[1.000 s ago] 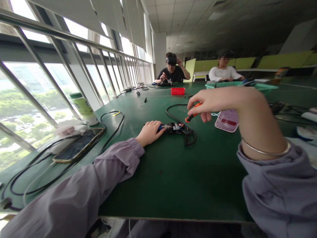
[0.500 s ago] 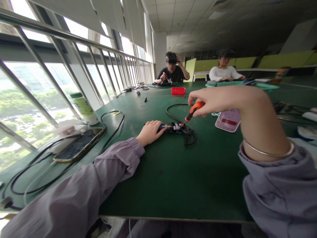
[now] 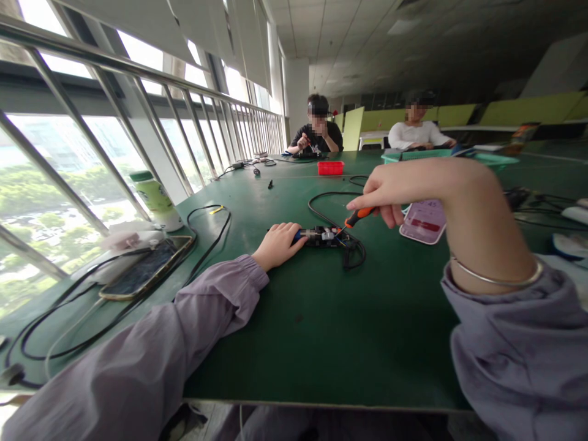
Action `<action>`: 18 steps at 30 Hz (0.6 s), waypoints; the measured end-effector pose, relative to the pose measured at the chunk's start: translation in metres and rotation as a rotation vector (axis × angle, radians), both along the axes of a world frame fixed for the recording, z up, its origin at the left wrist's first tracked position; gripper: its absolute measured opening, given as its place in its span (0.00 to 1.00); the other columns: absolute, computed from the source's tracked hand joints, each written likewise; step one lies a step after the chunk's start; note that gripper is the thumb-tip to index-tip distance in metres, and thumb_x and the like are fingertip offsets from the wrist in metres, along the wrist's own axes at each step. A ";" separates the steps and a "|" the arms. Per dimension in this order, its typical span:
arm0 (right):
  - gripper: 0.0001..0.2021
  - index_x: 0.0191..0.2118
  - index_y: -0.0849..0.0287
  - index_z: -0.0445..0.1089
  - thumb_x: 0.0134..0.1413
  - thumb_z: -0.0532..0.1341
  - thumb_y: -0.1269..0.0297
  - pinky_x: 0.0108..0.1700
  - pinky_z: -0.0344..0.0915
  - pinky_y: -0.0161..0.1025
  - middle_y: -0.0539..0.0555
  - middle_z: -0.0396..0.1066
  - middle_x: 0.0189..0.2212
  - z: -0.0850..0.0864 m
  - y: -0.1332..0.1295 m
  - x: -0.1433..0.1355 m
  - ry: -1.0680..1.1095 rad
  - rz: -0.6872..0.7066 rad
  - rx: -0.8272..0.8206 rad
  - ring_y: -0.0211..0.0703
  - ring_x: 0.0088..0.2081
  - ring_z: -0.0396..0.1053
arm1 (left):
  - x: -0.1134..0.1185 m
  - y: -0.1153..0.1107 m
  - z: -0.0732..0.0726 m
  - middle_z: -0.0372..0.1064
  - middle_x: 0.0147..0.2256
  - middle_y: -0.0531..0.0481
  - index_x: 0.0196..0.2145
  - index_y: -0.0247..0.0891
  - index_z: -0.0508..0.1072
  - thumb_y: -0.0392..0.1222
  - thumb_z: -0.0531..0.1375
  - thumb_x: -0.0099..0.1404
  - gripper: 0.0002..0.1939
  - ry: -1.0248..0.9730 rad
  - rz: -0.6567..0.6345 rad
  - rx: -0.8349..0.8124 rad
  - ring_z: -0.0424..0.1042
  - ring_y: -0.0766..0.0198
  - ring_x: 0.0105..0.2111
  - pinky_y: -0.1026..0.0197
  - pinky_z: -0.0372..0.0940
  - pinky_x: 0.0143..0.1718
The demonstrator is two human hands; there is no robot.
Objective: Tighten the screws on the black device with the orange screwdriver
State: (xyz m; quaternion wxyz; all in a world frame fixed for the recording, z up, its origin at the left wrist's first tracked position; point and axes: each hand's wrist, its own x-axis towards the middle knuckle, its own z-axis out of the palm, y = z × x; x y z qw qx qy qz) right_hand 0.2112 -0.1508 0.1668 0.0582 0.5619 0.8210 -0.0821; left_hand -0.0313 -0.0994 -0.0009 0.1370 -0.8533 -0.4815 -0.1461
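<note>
My left hand point(image 3: 279, 245) is closed around one end of a slim black device point(image 3: 321, 237) with its inner parts and thin wires exposed, and presses it to the table. A blue section shows beside my thumb. My right hand point(image 3: 388, 191) grips an orange and black screwdriver point(image 3: 359, 216) by its handle, index finger stretched along it. The screwdriver leans low, its tip touching or very near the right part of the device. A black cable point(image 3: 354, 262) loops at the device's right end. What my left palm covers is hidden.
On the green table point(image 3: 331, 343) lie a pink-screened phone point(image 3: 425, 223), a red box point(image 3: 331, 168) and a teal basket point(image 3: 390, 158). At left are a dark phone point(image 3: 142, 272), cables and a green bottle point(image 3: 156, 201). Two people sit across the table.
My right hand has shifted and the screwdriver tilts lower toward the right, its tip staying at the device. My left hand holds still. The person opposite lowered a raised hand toward the face.
</note>
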 end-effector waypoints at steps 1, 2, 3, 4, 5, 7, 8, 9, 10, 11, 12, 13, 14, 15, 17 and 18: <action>0.24 0.25 0.57 0.72 0.49 0.52 0.41 0.31 0.63 0.43 0.55 0.74 0.21 0.000 0.002 0.001 0.001 0.013 0.015 0.48 0.25 0.71 | 0.000 0.000 0.000 0.69 0.42 0.45 0.44 0.37 0.65 0.52 0.45 0.68 0.18 -0.001 -0.001 -0.002 0.67 0.56 0.42 0.54 0.59 0.45; 0.21 0.28 0.56 0.72 0.48 0.55 0.43 0.30 0.62 0.41 0.54 0.74 0.22 0.000 0.004 0.003 -0.003 0.028 0.034 0.47 0.26 0.71 | 0.001 -0.001 0.001 0.69 0.42 0.45 0.44 0.37 0.65 0.52 0.45 0.68 0.18 -0.002 -0.001 -0.005 0.67 0.56 0.43 0.54 0.59 0.45; 0.18 0.31 0.56 0.71 0.47 0.57 0.46 0.29 0.61 0.40 0.53 0.74 0.23 0.000 0.005 0.004 -0.016 0.044 0.057 0.47 0.27 0.71 | 0.001 -0.001 0.001 0.69 0.42 0.44 0.45 0.37 0.65 0.52 0.46 0.68 0.18 -0.004 0.000 -0.011 0.67 0.55 0.43 0.54 0.59 0.45; 0.15 0.34 0.55 0.70 0.46 0.58 0.50 0.28 0.60 0.39 0.52 0.74 0.25 0.000 0.007 0.006 -0.035 0.060 0.081 0.47 0.28 0.71 | 0.001 -0.002 0.002 0.69 0.42 0.44 0.45 0.37 0.65 0.52 0.46 0.68 0.18 -0.005 0.000 -0.018 0.67 0.55 0.43 0.54 0.59 0.46; 0.13 0.35 0.54 0.69 0.45 0.59 0.53 0.28 0.59 0.39 0.52 0.74 0.26 0.001 0.009 0.007 -0.057 0.072 0.104 0.47 0.29 0.71 | 0.001 -0.002 0.002 0.69 0.42 0.44 0.45 0.36 0.65 0.52 0.46 0.68 0.18 -0.006 0.000 -0.022 0.67 0.55 0.43 0.53 0.59 0.46; 0.12 0.38 0.53 0.68 0.45 0.59 0.59 0.28 0.58 0.38 0.51 0.74 0.28 0.001 0.011 0.008 -0.096 0.078 0.141 0.47 0.31 0.71 | 0.001 -0.002 0.003 0.69 0.42 0.44 0.45 0.36 0.65 0.52 0.46 0.68 0.18 -0.009 -0.001 -0.026 0.67 0.55 0.43 0.53 0.59 0.45; 0.12 0.38 0.53 0.68 0.45 0.59 0.61 0.28 0.58 0.38 0.51 0.74 0.28 0.001 0.012 0.008 -0.105 0.073 0.148 0.47 0.31 0.70 | 0.001 -0.002 0.002 0.69 0.42 0.44 0.45 0.37 0.65 0.52 0.45 0.68 0.18 -0.011 -0.003 -0.025 0.67 0.55 0.43 0.53 0.59 0.45; 0.12 0.39 0.53 0.67 0.45 0.58 0.62 0.28 0.58 0.38 0.52 0.74 0.29 0.001 0.012 0.008 -0.108 0.066 0.147 0.47 0.32 0.70 | 0.001 -0.002 0.002 0.69 0.42 0.44 0.44 0.37 0.65 0.52 0.45 0.68 0.18 -0.013 -0.004 -0.023 0.67 0.55 0.43 0.53 0.59 0.45; 0.12 0.39 0.54 0.68 0.45 0.58 0.62 0.28 0.58 0.38 0.52 0.74 0.29 0.001 0.011 0.008 -0.106 0.060 0.143 0.47 0.31 0.70 | 0.001 -0.002 0.002 0.69 0.42 0.44 0.44 0.37 0.65 0.52 0.45 0.68 0.18 -0.018 -0.005 -0.022 0.67 0.55 0.43 0.53 0.59 0.45; 0.11 0.38 0.54 0.68 0.45 0.58 0.62 0.28 0.58 0.39 0.52 0.74 0.28 0.001 0.011 0.008 -0.101 0.058 0.136 0.47 0.31 0.71 | 0.001 -0.002 0.001 0.69 0.42 0.44 0.44 0.37 0.65 0.52 0.45 0.68 0.18 -0.022 -0.006 -0.022 0.67 0.55 0.43 0.53 0.59 0.45; 0.11 0.38 0.54 0.68 0.45 0.58 0.61 0.28 0.59 0.39 0.52 0.74 0.28 0.001 0.010 0.008 -0.091 0.057 0.126 0.47 0.31 0.71 | 0.000 -0.002 0.001 0.69 0.42 0.44 0.44 0.37 0.65 0.52 0.45 0.68 0.18 -0.026 -0.008 -0.023 0.67 0.55 0.43 0.53 0.59 0.45; 0.10 0.36 0.54 0.69 0.46 0.58 0.59 0.29 0.60 0.39 0.52 0.74 0.28 0.001 0.009 0.008 -0.076 0.055 0.111 0.47 0.31 0.71 | 0.000 -0.001 0.001 0.69 0.42 0.44 0.44 0.38 0.65 0.52 0.45 0.68 0.18 -0.028 -0.008 -0.024 0.67 0.56 0.42 0.53 0.58 0.45; 0.10 0.35 0.55 0.70 0.47 0.57 0.57 0.30 0.60 0.40 0.52 0.75 0.27 0.000 0.009 0.007 -0.058 0.049 0.091 0.47 0.30 0.71 | 0.000 -0.001 0.001 0.69 0.42 0.44 0.44 0.38 0.65 0.52 0.45 0.68 0.18 -0.027 -0.008 -0.025 0.67 0.56 0.42 0.54 0.58 0.45; 0.12 0.32 0.55 0.70 0.49 0.56 0.53 0.31 0.61 0.41 0.53 0.75 0.26 0.000 0.008 0.007 -0.044 0.036 0.066 0.47 0.30 0.71 | 0.000 -0.001 0.001 0.69 0.41 0.45 0.44 0.38 0.65 0.52 0.45 0.68 0.18 -0.024 -0.006 -0.024 0.67 0.56 0.42 0.54 0.58 0.45; 0.19 0.27 0.56 0.71 0.52 0.52 0.47 0.33 0.62 0.42 0.54 0.74 0.22 0.000 0.007 0.005 -0.031 -0.001 0.014 0.48 0.28 0.71 | 0.000 -0.002 0.001 0.69 0.42 0.45 0.44 0.38 0.65 0.52 0.45 0.68 0.18 -0.016 -0.002 -0.021 0.67 0.56 0.42 0.54 0.58 0.45; 0.22 0.26 0.57 0.71 0.52 0.50 0.45 0.34 0.62 0.42 0.54 0.74 0.21 0.000 0.007 0.005 -0.032 -0.017 -0.005 0.48 0.27 0.71 | 0.000 -0.002 0.001 0.69 0.42 0.45 0.44 0.37 0.65 0.52 0.45 0.68 0.18 -0.012 -0.001 -0.018 0.67 0.56 0.43 0.54 0.58 0.45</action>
